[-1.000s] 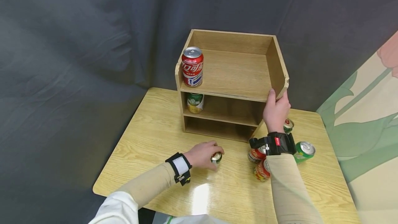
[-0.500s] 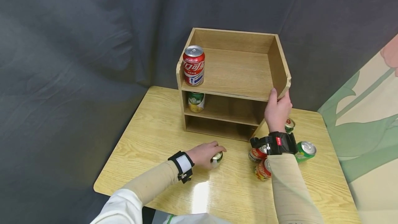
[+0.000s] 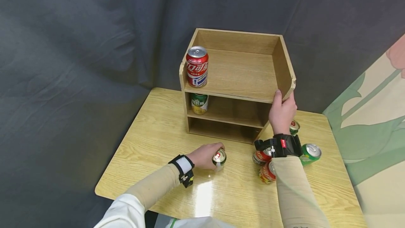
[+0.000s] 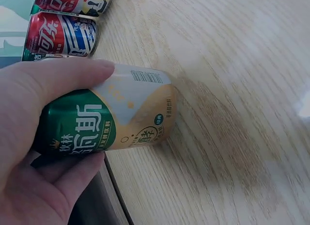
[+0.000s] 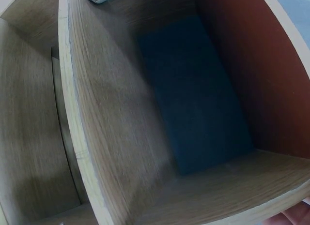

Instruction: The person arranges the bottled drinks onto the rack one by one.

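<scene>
My left hand grips a green, white and gold drink can near the middle of the table. In the left wrist view, thumb and fingers wrap the green upper part of the can; I cannot tell whether its base touches the table. With my right hand I hold the front edge of the right side panel of a small wooden shelf, thumb on the inner side. A red cola can stands at the left of the top level, and another green and gold can on the middle level below it.
Two red cans stand beside my right forearm, partly hidden by it. Right of that wrist are a green can and a darker green can. A dark curtain hangs behind the wooden table.
My left hand's fingers, earlier stretched over the can's top, now curl around its side. The can has shifted slightly left and its lid shows more. The right hand stays on the shelf.
</scene>
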`<state>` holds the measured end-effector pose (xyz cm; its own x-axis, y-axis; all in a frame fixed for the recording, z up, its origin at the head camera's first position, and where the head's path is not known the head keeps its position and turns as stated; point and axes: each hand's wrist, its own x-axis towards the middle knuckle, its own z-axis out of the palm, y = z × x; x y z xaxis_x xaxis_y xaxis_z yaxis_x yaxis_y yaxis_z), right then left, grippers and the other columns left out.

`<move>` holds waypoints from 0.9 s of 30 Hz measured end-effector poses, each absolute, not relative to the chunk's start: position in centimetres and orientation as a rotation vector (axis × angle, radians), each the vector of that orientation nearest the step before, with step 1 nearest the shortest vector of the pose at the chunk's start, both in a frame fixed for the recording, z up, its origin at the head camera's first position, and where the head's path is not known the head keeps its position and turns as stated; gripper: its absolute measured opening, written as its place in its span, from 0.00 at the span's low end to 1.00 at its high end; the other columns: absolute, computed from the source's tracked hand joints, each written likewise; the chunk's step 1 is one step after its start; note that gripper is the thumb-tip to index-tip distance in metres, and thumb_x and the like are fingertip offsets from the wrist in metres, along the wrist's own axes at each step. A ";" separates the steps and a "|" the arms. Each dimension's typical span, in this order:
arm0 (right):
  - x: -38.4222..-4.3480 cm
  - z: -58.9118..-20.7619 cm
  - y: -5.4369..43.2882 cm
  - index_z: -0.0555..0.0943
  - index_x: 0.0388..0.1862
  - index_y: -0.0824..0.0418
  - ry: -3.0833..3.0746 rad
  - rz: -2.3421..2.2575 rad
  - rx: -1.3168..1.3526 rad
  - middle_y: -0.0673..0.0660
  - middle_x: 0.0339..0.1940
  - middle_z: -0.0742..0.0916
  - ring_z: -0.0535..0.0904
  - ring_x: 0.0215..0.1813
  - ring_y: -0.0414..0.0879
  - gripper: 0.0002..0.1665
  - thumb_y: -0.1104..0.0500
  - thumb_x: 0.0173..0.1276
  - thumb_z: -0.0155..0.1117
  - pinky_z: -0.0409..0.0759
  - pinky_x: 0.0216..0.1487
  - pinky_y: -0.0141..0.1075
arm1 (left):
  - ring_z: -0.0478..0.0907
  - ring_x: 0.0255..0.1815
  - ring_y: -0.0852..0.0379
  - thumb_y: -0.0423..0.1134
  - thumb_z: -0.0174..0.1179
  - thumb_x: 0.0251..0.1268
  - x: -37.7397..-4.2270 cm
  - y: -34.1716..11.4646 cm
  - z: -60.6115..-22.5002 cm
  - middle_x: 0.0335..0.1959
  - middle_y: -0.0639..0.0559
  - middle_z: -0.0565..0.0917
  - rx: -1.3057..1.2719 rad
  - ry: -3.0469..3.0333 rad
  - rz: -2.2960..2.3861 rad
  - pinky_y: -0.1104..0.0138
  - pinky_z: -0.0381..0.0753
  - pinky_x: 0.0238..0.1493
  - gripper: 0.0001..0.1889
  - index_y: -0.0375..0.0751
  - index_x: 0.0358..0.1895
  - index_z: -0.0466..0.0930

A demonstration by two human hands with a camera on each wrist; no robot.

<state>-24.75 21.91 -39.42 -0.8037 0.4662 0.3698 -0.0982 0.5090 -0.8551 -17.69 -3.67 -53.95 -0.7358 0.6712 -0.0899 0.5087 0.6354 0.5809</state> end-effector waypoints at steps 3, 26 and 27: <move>-24.7 -39.5 21.9 0.75 0.68 0.59 -2.182 1.299 -0.300 0.60 0.63 0.83 0.77 0.65 0.51 0.29 0.43 0.80 0.48 0.73 0.63 0.50 | 0.79 0.48 0.61 0.33 0.81 0.44 -17.8 -3.8 -54.0 0.50 0.56 0.82 0.926 2.559 0.801 0.71 0.77 0.50 0.37 0.47 0.60 0.72; -24.5 -39.4 21.9 0.73 0.72 0.54 -2.190 1.335 -0.288 0.55 0.67 0.81 0.75 0.67 0.46 0.30 0.41 0.80 0.48 0.71 0.67 0.46 | 0.81 0.48 0.63 0.55 0.84 0.41 -16.9 -3.9 -56.4 0.49 0.59 0.84 0.884 2.706 0.920 0.67 0.78 0.50 0.41 0.48 0.60 0.76; -24.5 -39.3 21.9 0.73 0.72 0.54 -2.192 1.337 -0.285 0.55 0.67 0.81 0.75 0.67 0.46 0.30 0.41 0.80 0.47 0.71 0.67 0.45 | 0.81 0.47 0.63 0.55 0.84 0.41 -17.0 -3.9 -56.4 0.49 0.59 0.84 0.863 2.702 0.945 0.68 0.78 0.49 0.40 0.47 0.61 0.76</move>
<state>-24.52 21.86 -39.31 -0.8256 0.4472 0.3442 -0.1012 0.4827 -0.8699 -17.00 -3.90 -56.37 -0.8228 0.5665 0.0445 0.4707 0.6356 0.6120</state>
